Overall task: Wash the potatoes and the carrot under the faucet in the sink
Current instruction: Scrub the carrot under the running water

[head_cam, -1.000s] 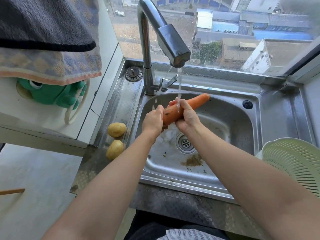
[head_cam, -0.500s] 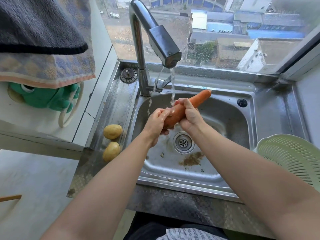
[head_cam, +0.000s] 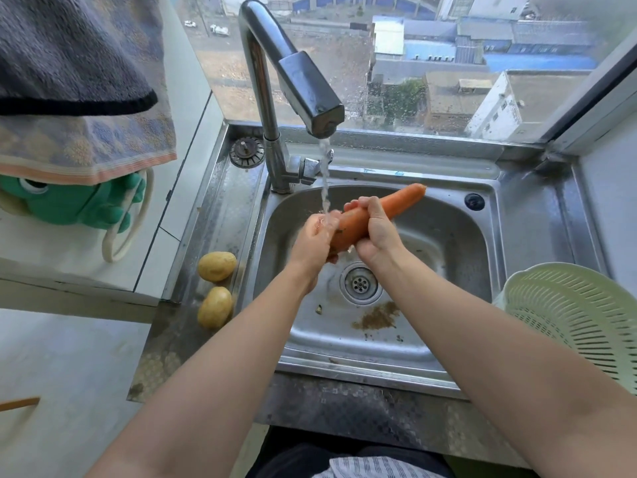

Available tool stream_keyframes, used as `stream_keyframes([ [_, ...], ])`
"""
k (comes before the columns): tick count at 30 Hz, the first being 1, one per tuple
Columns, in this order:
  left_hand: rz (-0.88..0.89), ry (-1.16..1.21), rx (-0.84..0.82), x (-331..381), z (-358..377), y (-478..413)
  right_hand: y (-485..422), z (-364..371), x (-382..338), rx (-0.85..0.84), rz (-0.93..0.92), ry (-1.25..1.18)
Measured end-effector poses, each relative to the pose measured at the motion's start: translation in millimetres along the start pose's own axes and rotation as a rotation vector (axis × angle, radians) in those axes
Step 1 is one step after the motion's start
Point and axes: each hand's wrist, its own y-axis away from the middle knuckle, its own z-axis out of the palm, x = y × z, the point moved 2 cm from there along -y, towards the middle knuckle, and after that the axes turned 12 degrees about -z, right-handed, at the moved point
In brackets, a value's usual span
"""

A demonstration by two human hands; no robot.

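Carrot [head_cam: 355, 222] is over the sink [head_cam: 448, 243] basin, tilted, blunt end up toward the far right, lower end down at your left.

- Your right hand [head_cam: 377, 236] wraps the carrot's middle, fingers curled over the top.
- Your left hand [head_cam: 312, 244] closes round the lower end. Its back faces the camera, so the fingertips and that end of the carrot are hidden.
- Water stream [head_cam: 324, 181] from the faucet [head_cam: 303, 84] lands where the left hand meets the carrot.
- Drain [head_cam: 360, 283] sits just below the hands. A brown dirt patch [head_cam: 377, 317] and a few specks lie on the basin floor nearer you.
- Two potatoes [head_cam: 217, 266] [head_cam: 215, 307] lie on the steel ledge left of the basin, near each other and apart from the hands. I can't tell if they're wet.
- Sink strainer plug [head_cam: 247, 152] sits on the ledge by the faucet base.
- Pale green colander [head_cam: 568, 312] is on the right, cut off by the frame edge.
- Dark towel [head_cam: 69, 63] hangs over a patterned towel [head_cam: 86, 146] top left. They cover most of a green frog holder [head_cam: 69, 205].
- Wooden stick [head_cam: 17, 403] pokes in at the left edge, mostly out of view.
- Your forearms block the near basin corners.
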Motion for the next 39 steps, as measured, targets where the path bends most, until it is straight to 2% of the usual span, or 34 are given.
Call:
stream_keyframes([
  [2, 0.132, -0.036, -0.054, -3, 0, 4, -6, -1, -4, 0.054, -0.002, -0.06],
  [4, 0.143, -0.072, 0.097, 1, 2, -2, -3, -1, -1, 0.049, 0.021, -0.065],
  [6, 0.042, -0.062, 0.301, 6, 2, -9, 3, 1, 5, 0.029, 0.037, -0.054],
  [7, 0.006, -0.044, 0.311, 5, 0, -11, 5, 1, 6, 0.028, 0.029, -0.062],
  [11, 0.176, -0.083, -0.106, -2, -2, 4, 0, -2, -3, 0.089, 0.014, -0.071],
  [12, 0.217, -0.096, -0.131, -4, -2, 3, -2, -2, -4, 0.095, 0.021, -0.068],
  [14, 0.209, -0.071, -0.012, -2, 2, -1, -1, 0, -4, 0.092, 0.033, -0.064],
  [17, 0.025, 0.015, 0.237, 6, 5, -8, 3, 4, 2, 0.087, 0.031, -0.059],
  [18, 0.008, 0.019, 0.209, 6, 3, -8, 4, 4, 1, 0.087, 0.023, -0.06],
  [22, 0.121, -0.014, -0.159, -1, -6, 0, 3, 3, -8, 0.119, 0.022, -0.089],
  [24, 0.149, -0.039, -0.112, -1, -5, -1, 3, 3, -7, 0.13, 0.026, -0.087],
  [27, 0.033, -0.003, 0.17, 8, 1, -5, 5, 5, 1, 0.109, 0.04, -0.061],
  [28, -0.01, 0.008, 0.218, 8, 0, -7, 7, 5, 3, 0.1, 0.039, -0.044],
  [29, -0.025, -0.001, 0.194, 8, -1, -6, 8, 5, 3, 0.101, 0.033, -0.03],
  [32, 0.042, -0.042, -0.07, 2, -5, -1, 8, 3, -1, 0.135, 0.02, -0.022],
  [34, 0.07, -0.038, -0.118, 1, -8, 0, 7, 3, -3, 0.144, 0.017, -0.007],
  [36, 0.066, -0.048, 0.006, 5, -5, -2, 9, 6, -2, 0.135, 0.022, -0.002],
  [38, 0.001, -0.05, 0.199, 9, -2, -5, 11, 10, 1, 0.13, 0.027, -0.005],
  [39, -0.031, -0.039, 0.231, 10, -3, -6, 12, 10, 2, 0.127, 0.023, 0.0],
])
